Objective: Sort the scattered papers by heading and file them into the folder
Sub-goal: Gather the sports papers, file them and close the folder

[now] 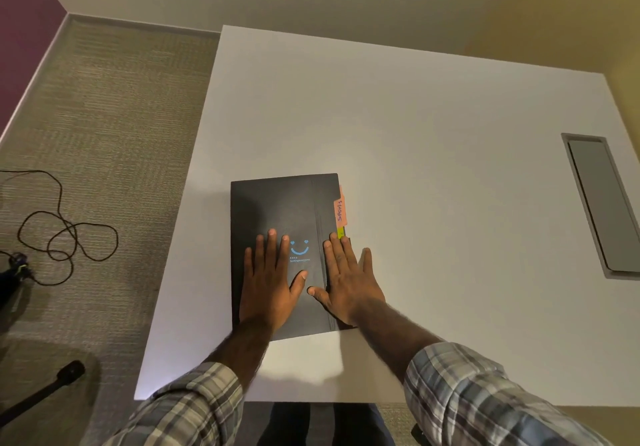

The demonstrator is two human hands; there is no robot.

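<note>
Head view, looking down on a white table [415, 134] that fills the centre and right of the frame.

Folder [277, 203]: black, closed, lying flat at lower centre, near the table's near edge. Long side runs away from the camera. Blue smiley print [299, 247] on the cover, small text under it, too small to read.

Tabs: an orange tab [339, 208] marked "Sports" sticks out from the folder's right edge; a green tab [341, 232] sits just below it, lettering not legible.

Left hand [268, 286]: flat on the cover, lower left part, fingers straight and spread, palm down. Grasps nothing.

Right hand [348, 283]: flat, palm down, over the folder's right edge; fingers straight, middle fingertips close to the green tab, little finger out over the table. Grasps nothing.

Both forearms enter from the bottom of the frame in plaid sleeves [467, 386].

Other: grey recessed panel [602, 203] in the table at far right. Carpet [121, 116] at left, with a dark looped cable [65, 234] lying on it at middle left
</note>
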